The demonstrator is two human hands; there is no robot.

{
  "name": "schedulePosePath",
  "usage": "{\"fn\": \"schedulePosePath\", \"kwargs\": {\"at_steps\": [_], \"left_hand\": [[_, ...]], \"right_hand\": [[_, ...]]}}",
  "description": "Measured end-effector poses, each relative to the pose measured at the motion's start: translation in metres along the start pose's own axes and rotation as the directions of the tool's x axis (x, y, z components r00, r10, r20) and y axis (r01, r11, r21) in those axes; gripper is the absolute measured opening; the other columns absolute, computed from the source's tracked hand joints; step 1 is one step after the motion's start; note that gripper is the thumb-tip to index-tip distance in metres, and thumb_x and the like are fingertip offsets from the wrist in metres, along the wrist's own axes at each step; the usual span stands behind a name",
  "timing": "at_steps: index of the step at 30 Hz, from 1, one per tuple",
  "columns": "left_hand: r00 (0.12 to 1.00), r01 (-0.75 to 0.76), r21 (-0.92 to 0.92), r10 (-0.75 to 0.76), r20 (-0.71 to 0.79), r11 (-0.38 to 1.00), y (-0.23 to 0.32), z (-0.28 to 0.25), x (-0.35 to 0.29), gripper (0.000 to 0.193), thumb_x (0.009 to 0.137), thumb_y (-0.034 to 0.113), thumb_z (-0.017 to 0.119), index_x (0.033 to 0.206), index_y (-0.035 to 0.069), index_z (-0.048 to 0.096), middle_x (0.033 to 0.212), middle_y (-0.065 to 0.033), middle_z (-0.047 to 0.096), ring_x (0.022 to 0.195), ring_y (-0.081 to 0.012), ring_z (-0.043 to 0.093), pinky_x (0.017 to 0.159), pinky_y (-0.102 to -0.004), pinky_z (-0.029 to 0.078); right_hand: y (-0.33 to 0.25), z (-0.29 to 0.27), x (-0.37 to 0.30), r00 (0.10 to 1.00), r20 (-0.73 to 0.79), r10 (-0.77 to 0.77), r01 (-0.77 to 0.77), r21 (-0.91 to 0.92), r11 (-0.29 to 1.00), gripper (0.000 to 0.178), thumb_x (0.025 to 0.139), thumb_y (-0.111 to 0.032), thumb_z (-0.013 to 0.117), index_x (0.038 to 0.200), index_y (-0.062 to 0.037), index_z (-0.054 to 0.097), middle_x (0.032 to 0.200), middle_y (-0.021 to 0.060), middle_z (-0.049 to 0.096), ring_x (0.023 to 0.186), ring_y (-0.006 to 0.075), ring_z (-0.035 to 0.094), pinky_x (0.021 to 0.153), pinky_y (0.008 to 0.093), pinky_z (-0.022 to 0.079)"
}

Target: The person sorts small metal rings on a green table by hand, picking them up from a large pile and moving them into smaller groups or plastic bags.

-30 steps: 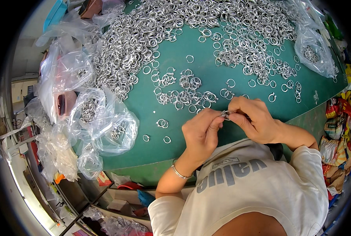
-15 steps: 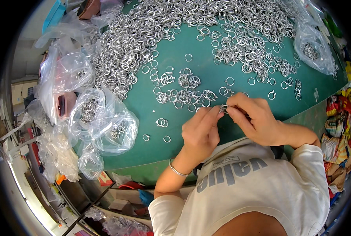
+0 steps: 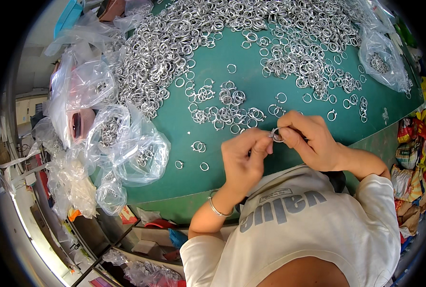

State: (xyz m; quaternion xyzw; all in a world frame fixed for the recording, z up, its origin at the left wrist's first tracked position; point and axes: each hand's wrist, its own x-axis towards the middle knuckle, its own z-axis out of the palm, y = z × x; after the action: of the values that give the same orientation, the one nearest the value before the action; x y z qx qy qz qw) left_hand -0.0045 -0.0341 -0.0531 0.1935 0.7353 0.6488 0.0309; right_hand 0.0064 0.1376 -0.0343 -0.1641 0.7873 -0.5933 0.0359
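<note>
Over the near edge of the green table (image 3: 198,182) my two hands meet at one small silver metal ring (image 3: 277,137). Thumb and forefinger of my right hand (image 3: 313,141) pinch its right side. My left hand (image 3: 244,155) is closed, its fingertips against the ring's left edge, where a small knob or stud seems to sit; the fingers partly hide it. Just beyond lies a loose cluster of similar rings (image 3: 232,97), several with small knobs. A few single rings (image 3: 204,166) rest left of my left hand.
A large heap of silver rings (image 3: 150,57) covers the far side of the table. Clear plastic bags with rings stand at the left (image 3: 146,148) and far right (image 3: 382,52). Colourful packages (image 3: 406,172) are piled beyond the right edge. A blue tray (image 3: 68,19) shows at far left.
My left hand's fingertips have drawn slightly back and down, and the ring between my hands now shows more openly. My right hand keeps its pinch. The view has shifted slightly.
</note>
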Motion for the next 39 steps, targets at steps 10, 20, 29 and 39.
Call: {"fn": "schedulePosePath", "kwargs": {"at_steps": [10,20,29,39], "left_hand": [[0.964,-0.256,0.271,0.264,0.009,0.928,-0.002,0.003,-0.002,0.020,0.069,-0.012,0.058,0.086,-0.002,0.060,0.067,-0.0102,0.056,0.053,-0.0208,0.055,0.045,-0.0250,0.041],[0.994,0.101,-0.254,-0.108,-0.015,0.962,-0.001,0.006,-0.005,0.016,0.087,0.009,0.058,0.077,-0.003,0.063,0.061,-0.0032,0.056,0.049,-0.0063,0.044,0.042,-0.0198,0.032],[0.970,0.196,-0.459,-0.239,-0.036,0.866,-0.003,0.014,-0.007,0.020,0.088,0.012,0.057,0.077,-0.004,0.062,0.061,-0.0028,0.056,0.050,-0.0045,0.043,0.042,-0.0179,0.030],[0.980,0.164,-0.131,-0.176,-0.089,0.978,0.003,0.014,-0.007,0.022,0.088,0.010,0.053,0.071,-0.003,0.059,0.058,-0.0021,0.054,0.049,-0.0050,0.042,0.043,-0.0190,0.030]], "right_hand": [[0.001,-0.004,0.003,0.996,0.074,-0.057,0.066,-0.127,0.990,0.008,0.089,-0.009,0.049,0.088,-0.0016,0.050,0.068,0.0136,0.053,0.058,0.0328,0.053,0.050,0.0368,0.040],[-0.001,-0.003,0.003,0.997,0.051,-0.059,0.059,0.007,0.998,0.006,0.088,-0.005,0.048,0.086,-0.0008,0.052,0.069,0.0127,0.056,0.058,0.0303,0.056,0.051,0.0346,0.042],[-0.001,-0.006,0.005,0.996,0.066,-0.055,0.052,0.036,0.998,0.007,0.090,-0.006,0.047,0.088,-0.0007,0.050,0.070,0.0119,0.054,0.057,0.0279,0.054,0.052,0.0335,0.041],[0.005,-0.007,0.001,0.995,0.092,-0.044,0.041,0.034,0.999,0.010,0.090,-0.013,0.046,0.088,-0.0037,0.049,0.070,0.0130,0.053,0.062,0.0317,0.054,0.054,0.0367,0.040]]}}
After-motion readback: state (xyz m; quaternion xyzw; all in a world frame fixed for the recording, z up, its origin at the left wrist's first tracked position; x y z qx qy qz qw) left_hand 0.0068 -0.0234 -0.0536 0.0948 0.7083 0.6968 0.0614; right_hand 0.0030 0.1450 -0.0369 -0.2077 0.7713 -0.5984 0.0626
